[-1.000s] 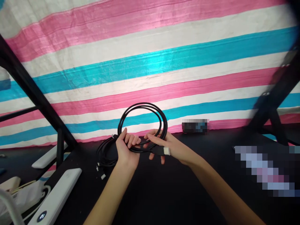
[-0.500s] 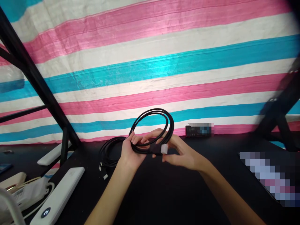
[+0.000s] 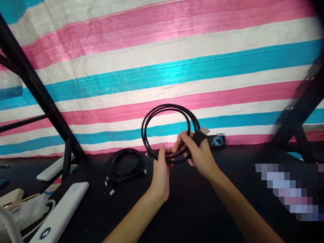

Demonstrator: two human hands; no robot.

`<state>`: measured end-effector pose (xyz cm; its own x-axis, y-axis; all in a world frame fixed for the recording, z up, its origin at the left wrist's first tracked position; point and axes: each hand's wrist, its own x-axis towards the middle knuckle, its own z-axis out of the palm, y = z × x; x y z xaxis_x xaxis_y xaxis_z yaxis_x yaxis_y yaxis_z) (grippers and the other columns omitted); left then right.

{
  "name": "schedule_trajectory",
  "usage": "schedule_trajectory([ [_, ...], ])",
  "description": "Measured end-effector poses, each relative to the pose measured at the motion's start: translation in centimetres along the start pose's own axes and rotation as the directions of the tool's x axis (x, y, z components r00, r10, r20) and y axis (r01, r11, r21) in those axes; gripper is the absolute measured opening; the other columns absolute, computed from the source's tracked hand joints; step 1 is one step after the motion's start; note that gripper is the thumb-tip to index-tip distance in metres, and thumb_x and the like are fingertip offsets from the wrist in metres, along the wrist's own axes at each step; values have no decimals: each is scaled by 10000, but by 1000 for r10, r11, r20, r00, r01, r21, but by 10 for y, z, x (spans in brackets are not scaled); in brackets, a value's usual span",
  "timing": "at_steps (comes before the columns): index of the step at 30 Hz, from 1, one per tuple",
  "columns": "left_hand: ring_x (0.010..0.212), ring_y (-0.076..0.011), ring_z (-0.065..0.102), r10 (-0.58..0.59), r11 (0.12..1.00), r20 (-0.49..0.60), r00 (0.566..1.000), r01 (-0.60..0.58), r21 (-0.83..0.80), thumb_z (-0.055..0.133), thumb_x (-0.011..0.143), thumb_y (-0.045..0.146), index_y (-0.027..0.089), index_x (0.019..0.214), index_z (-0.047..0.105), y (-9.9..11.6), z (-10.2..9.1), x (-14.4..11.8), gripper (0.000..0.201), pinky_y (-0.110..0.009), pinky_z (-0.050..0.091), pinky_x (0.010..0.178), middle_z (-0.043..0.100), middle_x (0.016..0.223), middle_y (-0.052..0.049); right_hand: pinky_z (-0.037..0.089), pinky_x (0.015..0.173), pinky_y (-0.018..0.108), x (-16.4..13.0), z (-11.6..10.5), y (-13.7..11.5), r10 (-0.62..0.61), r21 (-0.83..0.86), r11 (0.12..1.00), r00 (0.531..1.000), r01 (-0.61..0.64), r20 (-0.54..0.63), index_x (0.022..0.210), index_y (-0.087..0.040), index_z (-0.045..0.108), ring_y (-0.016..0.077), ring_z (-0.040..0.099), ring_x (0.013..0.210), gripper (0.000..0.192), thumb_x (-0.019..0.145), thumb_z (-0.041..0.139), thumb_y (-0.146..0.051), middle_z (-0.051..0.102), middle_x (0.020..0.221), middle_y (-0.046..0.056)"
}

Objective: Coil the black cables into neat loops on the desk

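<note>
Both hands hold up a coiled black cable above the dark table. My left hand pinches the bottom of the loops between thumb and fingers. On the right side of the coil, my right hand is closed round the strands, close to a black plug with a pale end that sticks out up and to the right. Left of my hands, a second coiled black cable lies on the table, its pale-tipped connectors showing at the front and right.
A white bar-shaped device with a round dark display lies at the left, by a white power strip with cords. Behind my right hand stands a small dark device. A blurred-out flat object lies right. Striped sheeting hangs behind.
The held coil has risen and opened into a wider loop. My left hand has moved right; my right hand has moved up, and the plug now tilts upward. The other coil is more exposed.
</note>
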<state>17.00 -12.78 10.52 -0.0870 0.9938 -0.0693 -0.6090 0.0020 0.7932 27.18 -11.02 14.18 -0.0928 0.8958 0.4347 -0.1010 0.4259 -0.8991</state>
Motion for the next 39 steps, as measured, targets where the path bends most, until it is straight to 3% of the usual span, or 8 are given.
schedule_trajectory([
  [4, 623, -122, 509, -74, 984, 219, 973, 36, 174, 478, 844, 582, 142, 774, 645, -8, 0, 5, 476, -225, 370, 597, 601, 727, -34, 306, 329, 183, -1, -5, -7, -167, -77, 984, 982, 160, -86, 650, -181, 539, 63, 396, 301, 417, 847, 537, -548, 498, 387, -40],
  [7, 557, -135, 536, -463, 847, 489, 739, 206, 491, 227, 823, 737, 138, 787, 691, 1, -4, 7, 759, -229, 339, 526, 624, 684, -72, 326, 373, 220, -4, -10, -12, -273, -244, 942, 950, 232, -149, 599, -181, 579, 71, 380, 295, 436, 854, 538, -532, 420, 334, -51],
  [9, 564, -136, 553, -615, 673, 528, 586, 42, 739, 221, 868, 676, 150, 812, 731, 17, -9, 4, 735, -232, 350, 549, 657, 705, -86, 305, 382, 236, -5, -16, -15, -317, -377, 896, 932, 234, -175, 584, -183, 616, 71, 357, 297, 404, 850, 568, -483, 386, 327, -57],
  [12, 621, -146, 553, -456, 571, 583, 673, -281, 771, 407, 898, 529, 161, 787, 751, 49, -14, -2, 515, -233, 374, 587, 693, 765, -92, 291, 392, 246, -6, -24, -19, -337, -479, 848, 928, 225, -160, 586, -192, 660, 73, 351, 310, 340, 830, 607, -423, 366, 334, -62],
  [15, 707, -160, 573, 40, 632, 588, 808, -476, 612, 493, 889, 423, 176, 810, 742, 73, -16, -4, 360, -223, 395, 608, 690, 818, -84, 292, 383, 256, -3, -33, -20, -273, -403, 894, 952, 197, -140, 565, -198, 649, 79, 335, 290, 364, 820, 608, -455, 350, 312, -65],
  [20, 954, -154, 557, 665, 547, 240, 707, -680, 488, 754, 703, 310, 270, 1075, 670, 80, -17, 4, 383, -186, 415, 720, 592, 1196, -38, 263, 382, 263, 3, -41, -18, -197, -67, 979, 979, 193, -59, 483, -217, 519, 69, 229, 270, 477, 806, 583, -562, 291, 256, -71],
  [28, 313, -102, 422, 119, 957, 442, 889, -221, 187, 321, 889, 631, 177, 782, 557, 71, -9, -6, 523, -200, 321, 372, 459, 381, 39, 179, 382, 225, 7, -28, -10, 14, 166, 986, 1000, -18, 23, 535, -191, 548, 49, 184, 310, 423, 786, 644, -518, 255, 258, -93],
  [39, 282, -29, 206, 294, 919, 221, 930, -338, 203, 489, 857, 580, 195, 559, 271, 57, -9, 3, 533, -184, 151, 318, 221, 374, 93, 181, 379, 207, 5, -15, 0, 90, 179, 981, 990, -69, -111, 569, -166, 549, 28, 204, 335, 414, 785, 673, -496, 290, 306, -89],
])
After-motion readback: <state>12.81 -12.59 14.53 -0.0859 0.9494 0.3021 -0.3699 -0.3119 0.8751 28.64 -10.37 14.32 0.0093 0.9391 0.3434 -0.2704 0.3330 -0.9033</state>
